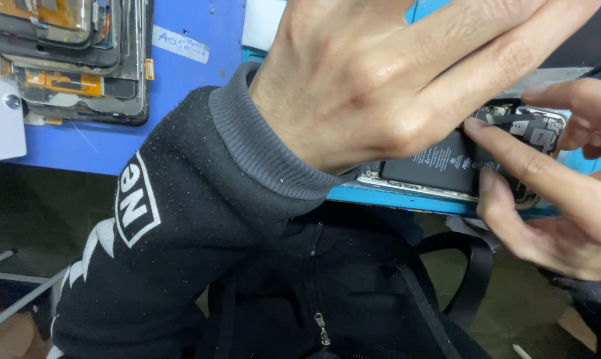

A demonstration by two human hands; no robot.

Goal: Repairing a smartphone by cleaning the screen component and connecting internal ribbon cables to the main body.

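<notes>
Black fleece is filling the near view: a zipped jacket [313,292] and the cuffed sleeve [181,219] of the left arm. Beyond it, the left hand [373,80] is reaching across, fingers spread and loose, gripping nothing visible. At its right, the right hand [559,206] is pressing its forefinger tip and thumb onto the opened phone [460,163], touching its black battery; the phone is lying at the blue table's [194,26] near edge, partly under the left hand's fingers. Farther left, stacked phone frames [74,53] are resting.
</notes>
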